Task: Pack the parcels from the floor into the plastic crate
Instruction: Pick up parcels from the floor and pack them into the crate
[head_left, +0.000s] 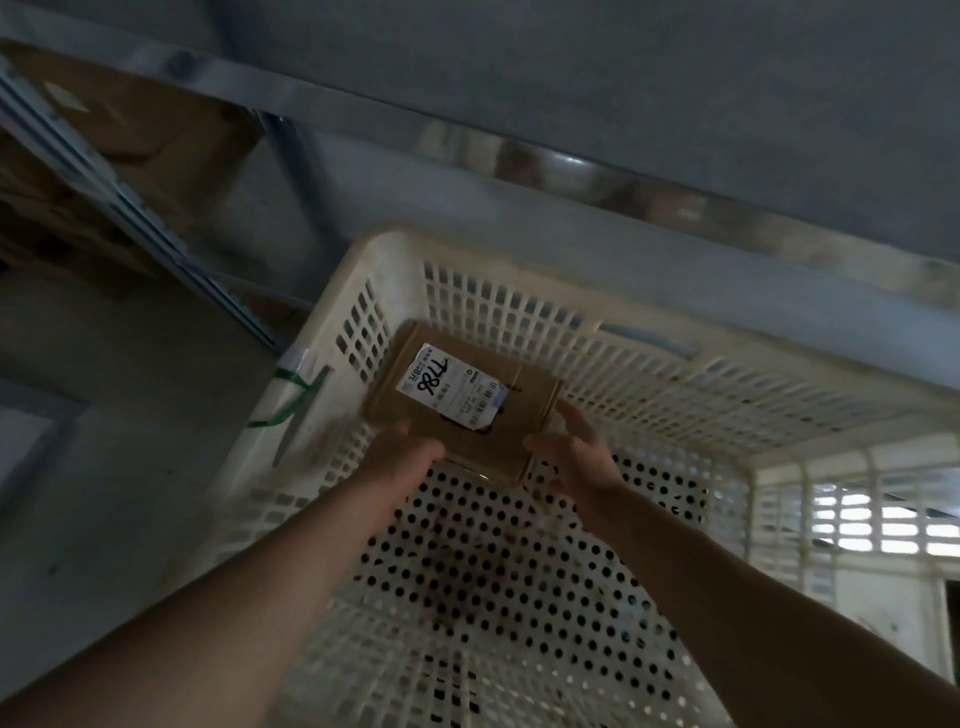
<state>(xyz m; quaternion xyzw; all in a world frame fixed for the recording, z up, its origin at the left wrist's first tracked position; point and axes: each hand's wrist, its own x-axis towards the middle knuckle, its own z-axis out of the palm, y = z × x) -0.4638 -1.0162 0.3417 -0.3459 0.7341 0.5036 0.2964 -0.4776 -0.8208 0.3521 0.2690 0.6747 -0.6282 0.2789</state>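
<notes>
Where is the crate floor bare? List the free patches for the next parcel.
The perforated floor of the white plastic crate is bare from the near wall to the cardboard parcel. Only the far left corner is crowded, with the left hand and right hand holding that parcel.

A grey concrete floor (130, 415) carries everything here, dim and fairly plain, with a few small dark specks on it at the left. Directly on it stands a cream plastic crate (519, 270) with slotted walls and a round-holed bottom, filling the middle and right of the view; a strip of green tape (291, 395) marks its left rim. At the far left, the metal frame of a shelf rack (135, 208) meets the floor just beside the crate's far left corner. To the right, touching or nearly touching the crate, seems to be a second slotted crate (857, 525), though blur makes that uncertain.
</notes>
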